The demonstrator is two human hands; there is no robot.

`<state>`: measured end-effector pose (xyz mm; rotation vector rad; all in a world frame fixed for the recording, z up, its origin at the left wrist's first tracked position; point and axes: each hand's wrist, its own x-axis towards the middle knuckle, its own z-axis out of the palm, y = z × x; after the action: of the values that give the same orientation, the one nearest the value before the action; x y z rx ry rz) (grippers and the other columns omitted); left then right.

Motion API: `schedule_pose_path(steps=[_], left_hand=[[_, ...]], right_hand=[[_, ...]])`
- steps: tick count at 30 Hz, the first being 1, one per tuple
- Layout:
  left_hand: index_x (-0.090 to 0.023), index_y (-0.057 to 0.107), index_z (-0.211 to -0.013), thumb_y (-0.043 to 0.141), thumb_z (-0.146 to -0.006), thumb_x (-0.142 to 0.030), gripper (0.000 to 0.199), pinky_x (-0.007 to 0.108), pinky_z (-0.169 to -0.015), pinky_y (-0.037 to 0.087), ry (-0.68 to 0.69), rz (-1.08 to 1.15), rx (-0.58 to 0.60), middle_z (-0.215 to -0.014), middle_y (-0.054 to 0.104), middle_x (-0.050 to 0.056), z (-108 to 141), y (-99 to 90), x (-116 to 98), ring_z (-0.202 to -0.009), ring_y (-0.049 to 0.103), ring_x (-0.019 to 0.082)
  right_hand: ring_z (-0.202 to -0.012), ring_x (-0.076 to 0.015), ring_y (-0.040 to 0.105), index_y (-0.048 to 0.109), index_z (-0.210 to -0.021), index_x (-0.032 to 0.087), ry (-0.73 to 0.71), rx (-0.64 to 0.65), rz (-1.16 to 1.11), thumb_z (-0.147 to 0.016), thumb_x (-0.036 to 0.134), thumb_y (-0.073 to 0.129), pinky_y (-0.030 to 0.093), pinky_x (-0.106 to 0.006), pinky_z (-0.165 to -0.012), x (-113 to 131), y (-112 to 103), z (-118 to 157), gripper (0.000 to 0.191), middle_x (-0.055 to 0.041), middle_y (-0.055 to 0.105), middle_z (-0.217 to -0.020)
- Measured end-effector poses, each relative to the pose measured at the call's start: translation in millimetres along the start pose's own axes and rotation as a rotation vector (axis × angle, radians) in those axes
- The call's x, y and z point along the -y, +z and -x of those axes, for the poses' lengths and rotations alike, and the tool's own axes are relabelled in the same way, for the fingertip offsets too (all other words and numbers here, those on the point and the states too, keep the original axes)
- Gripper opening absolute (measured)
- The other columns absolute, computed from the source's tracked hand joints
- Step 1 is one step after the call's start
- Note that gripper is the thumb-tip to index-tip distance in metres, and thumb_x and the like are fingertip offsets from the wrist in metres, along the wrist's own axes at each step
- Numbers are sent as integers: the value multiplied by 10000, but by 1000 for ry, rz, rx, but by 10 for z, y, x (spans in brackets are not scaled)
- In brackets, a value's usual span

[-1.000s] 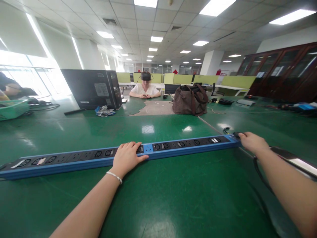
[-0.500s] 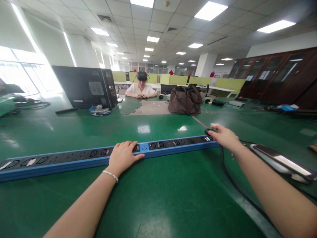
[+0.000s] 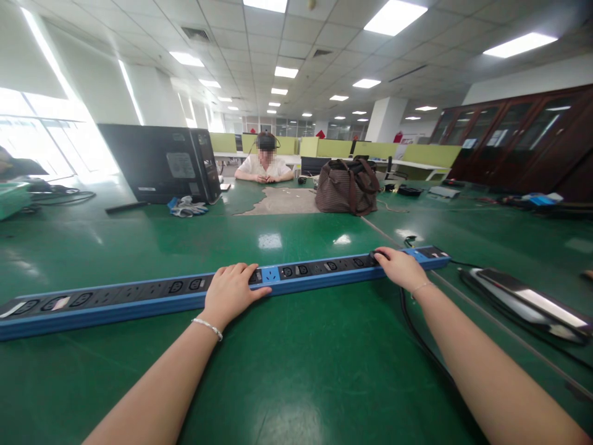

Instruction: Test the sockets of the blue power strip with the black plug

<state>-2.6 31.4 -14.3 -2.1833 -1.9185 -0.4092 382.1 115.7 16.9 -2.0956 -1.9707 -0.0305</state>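
Lying sockets-up across desk [image 3: 301,358], blue power strip [image 3: 157,305] keeps outlets reachable. Left hand [image 3: 231,292] clasps its middle, thumb along near edge, likely bracing against sliding. Right hand [image 3: 404,269] pinches black plug [image 3: 374,254] over right-side sockets, probably for control; seating unclear. Cable [image 3: 417,332] trails below.

Pale, seemingly braided bracelet [image 3: 208,329]; bare forearms.
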Motion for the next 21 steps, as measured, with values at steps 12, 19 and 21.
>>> schedule_pose_path(steps=[12, 19, 21], left_hand=[[-221, 518, -1194, 410, -746, -654, 633, 384, -900, 334, 16, -4, -12, -1123, 594, 82, -5, 14, 13, -1046, 513, 257], [-230, 522, -1192, 432, -741, -642, 618, 385, -907, 328, 10, 13, -9, -1110, 597, 82, 0, 11, 9, -1058, 509, 262], [-236, 522, -1192, 437, -738, -642, 615, 385, -909, 327, 2, 20, -7, -1108, 597, 81, -1, 10, 5, -1059, 509, 262]], right_hand=[[-939, -240, 596, 585, -1159, 250, 70, 39, 81, -839, 418, 336, 431, -336, -789, 171, 2, 72, 439, -91, 648, -1051], [-897, -250, 610, 554, -1190, 268, 72, 49, 137, -853, 403, 298, 439, -363, -748, 199, 7, 93, 445, -105, 650, -1030], [-889, -249, 613, 563, -1178, 263, 74, 58, 156, -851, 396, 305, 440, -365, -746, 215, 3, 83, 437, -113, 651, -1024]])
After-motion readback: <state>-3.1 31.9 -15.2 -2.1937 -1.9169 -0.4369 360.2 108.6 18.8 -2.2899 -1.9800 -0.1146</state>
